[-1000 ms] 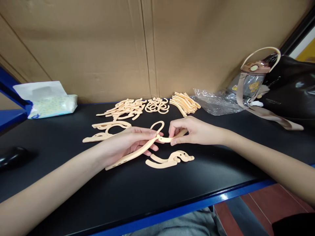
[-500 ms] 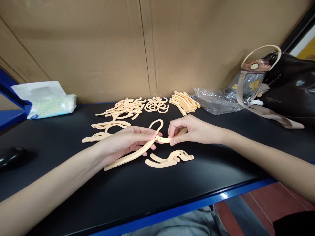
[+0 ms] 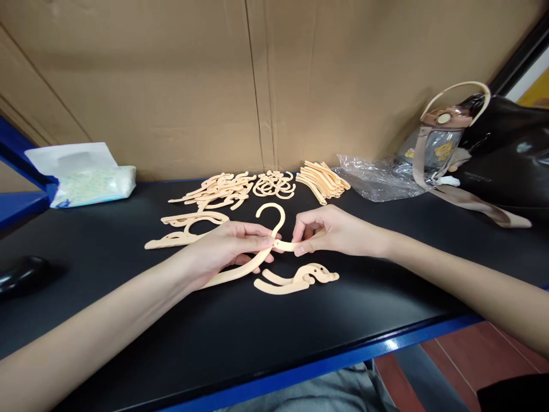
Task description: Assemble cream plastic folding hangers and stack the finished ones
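Observation:
A cream plastic hanger with a hook [image 3: 281, 216] is held between both hands above the black table [image 3: 193, 349]. My left hand [image 3: 234, 246] grips it near the joint below the hook, and one long arm of it slants down to the left. On the other side my right hand [image 3: 323, 229] pinches the short arm, whose far end is hidden by the palm. Two curved pieces [image 3: 281, 286] lie on the table just below the hands. To the left are folded hanger parts [image 3: 165, 240], partly behind my left wrist.
Along the back lie piles of long arms [image 3: 223, 189], hooks [image 3: 274, 184] and straight strips [image 3: 322, 182]. A clear bag [image 3: 375, 180], strapped bottle [image 3: 441, 137] and black bag [image 3: 510, 154] stand right. A tissue pack [image 3: 94, 186] and black mouse [image 3: 23, 274] are left.
The hook has turned to face the camera more fully, its open end now pointing left. The long arm has rolled and its lower end is more hidden by my left wrist.

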